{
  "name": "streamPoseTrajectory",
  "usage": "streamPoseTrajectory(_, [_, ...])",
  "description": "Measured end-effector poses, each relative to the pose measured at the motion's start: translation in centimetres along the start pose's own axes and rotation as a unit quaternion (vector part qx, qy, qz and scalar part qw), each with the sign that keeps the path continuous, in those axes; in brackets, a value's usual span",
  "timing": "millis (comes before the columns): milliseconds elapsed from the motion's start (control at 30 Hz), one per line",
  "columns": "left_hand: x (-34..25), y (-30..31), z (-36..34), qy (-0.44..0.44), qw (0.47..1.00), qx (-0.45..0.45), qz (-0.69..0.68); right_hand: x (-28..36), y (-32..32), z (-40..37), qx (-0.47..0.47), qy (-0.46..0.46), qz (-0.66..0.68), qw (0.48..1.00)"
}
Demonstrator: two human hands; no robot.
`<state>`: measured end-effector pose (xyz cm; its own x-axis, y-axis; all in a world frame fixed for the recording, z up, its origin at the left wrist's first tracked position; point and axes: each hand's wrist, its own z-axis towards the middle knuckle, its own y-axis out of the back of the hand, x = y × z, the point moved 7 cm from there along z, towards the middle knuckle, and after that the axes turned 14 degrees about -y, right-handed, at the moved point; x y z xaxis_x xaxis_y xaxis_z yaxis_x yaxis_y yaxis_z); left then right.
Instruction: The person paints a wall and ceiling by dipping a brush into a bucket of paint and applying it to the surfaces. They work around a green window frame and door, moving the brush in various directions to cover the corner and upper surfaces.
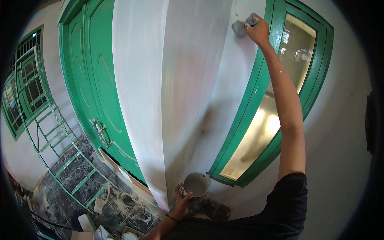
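Note:
My left hand [182, 202] is wrapped round the side of a small paint bucket [206, 186], thumb over its rim. Greyish-white paint shows inside the bucket. High up, my right hand [259, 30] grips a paintbrush [239, 29] by its handle, and the brush head looks grey and blurred. That head is right at the white wall [236, 60], just left of the green window frame [272, 28]. Faint pinkish and grey patches show on the wall below it.
A green double door [108, 80] stands to the left of the wall corner. Farther left, a paint-spattered green metal ladder [66, 164] leans over the dusty tiled floor [64, 200]. Boxes and a white container [130, 236] lie at the bottom.

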<state>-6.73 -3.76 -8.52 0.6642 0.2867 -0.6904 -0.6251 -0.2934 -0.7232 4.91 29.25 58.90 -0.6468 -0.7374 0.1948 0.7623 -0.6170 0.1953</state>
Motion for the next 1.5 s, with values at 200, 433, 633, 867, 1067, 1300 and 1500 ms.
streamPoseTrajectory(200, [0.5, 0.1, 0.3, 0.016, 1.0, 0.0, 0.004, 2.4, -1.5, -1.0, 0.024, 0.26, -0.067, 0.963])
streamPoseTrajectory(433, [0.2, -0.6, 0.6, 0.014, 1.0, -0.006, -0.027, 1.0, -8.0, -12.6, 0.267, 0.244, -0.267, 0.893])
streamPoseTrajectory(633, [1.1, -0.5, 1.0, 0.022, 0.999, 0.002, -0.024, 2.3, -4.4, -5.3, 0.196, 0.156, -0.079, 0.965])
streamPoseTrajectory(867, [2.3, -0.3, 2.0, 0.045, 0.999, 0.023, 0.015, 3.9, 0.7, 7.5, -0.009, 0.21, -0.092, 0.973])
streamPoseTrajectory(1067, [-0.6, -5.8, 4.4, 0.056, 0.997, 0.019, 0.055, 5.1, 2.4, 10.9, -0.012, 0.205, -0.031, 0.978])
streamPoseTrajectory(1300, [-4.0, -12.3, 6.9, 0.032, 0.997, 0.032, 0.057, 3.4, -1.4, 2.7, 0.141, 0.33, -0.24, 0.902])
streamPoseTrajectory(1500, [-3.0, -13.6, 7.3, 0.015, 0.999, 0.018, 0.039, 2.8, -2.7, -3.4, 0.196, 0.373, -0.315, 0.85])
